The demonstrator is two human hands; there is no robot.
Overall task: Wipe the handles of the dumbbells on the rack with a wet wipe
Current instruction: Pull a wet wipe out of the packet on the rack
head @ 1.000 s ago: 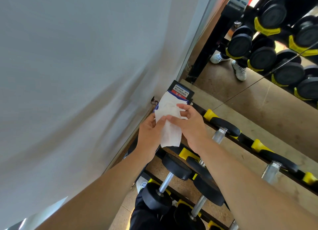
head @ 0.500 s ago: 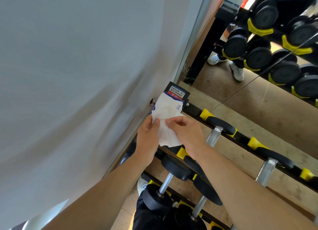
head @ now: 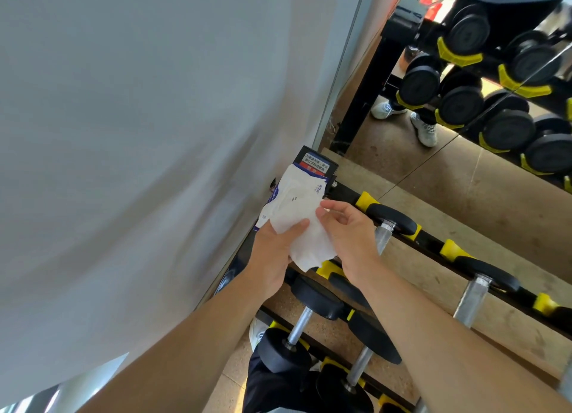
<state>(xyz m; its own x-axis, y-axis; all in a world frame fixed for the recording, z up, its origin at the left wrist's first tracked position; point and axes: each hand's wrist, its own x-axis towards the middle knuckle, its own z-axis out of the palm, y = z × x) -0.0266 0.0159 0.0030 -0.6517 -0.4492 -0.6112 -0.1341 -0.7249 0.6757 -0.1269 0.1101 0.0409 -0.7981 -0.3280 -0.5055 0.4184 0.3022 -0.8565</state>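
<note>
A white wet wipe (head: 306, 239) hangs between both hands above the left end of the dumbbell rack (head: 433, 242). My left hand (head: 272, 258) grips the wipe with the thumb across its top. My right hand (head: 349, 230) pinches its right edge with thumb and fingertips. Behind the wipe lies a white and blue wipe packet (head: 294, 193) on the rack's corner. Black dumbbells with steel handles sit on the rack: one just right of my right hand (head: 383, 236), another farther right (head: 470, 298), and lower ones (head: 297, 326) under my forearms.
A grey wall (head: 139, 134) fills the left side. A mirror (head: 464, 87) at the upper right reflects more dumbbells in yellow cradles and a person's shoes. Tan floor tiles (head: 418, 190) lie behind the rack. A black label box (head: 318, 162) sits at the rack's corner.
The hands have shifted a little on the wipe; my left thumb now lies across it and my right fingers have moved to its right edge. The wipe hangs lower.
</note>
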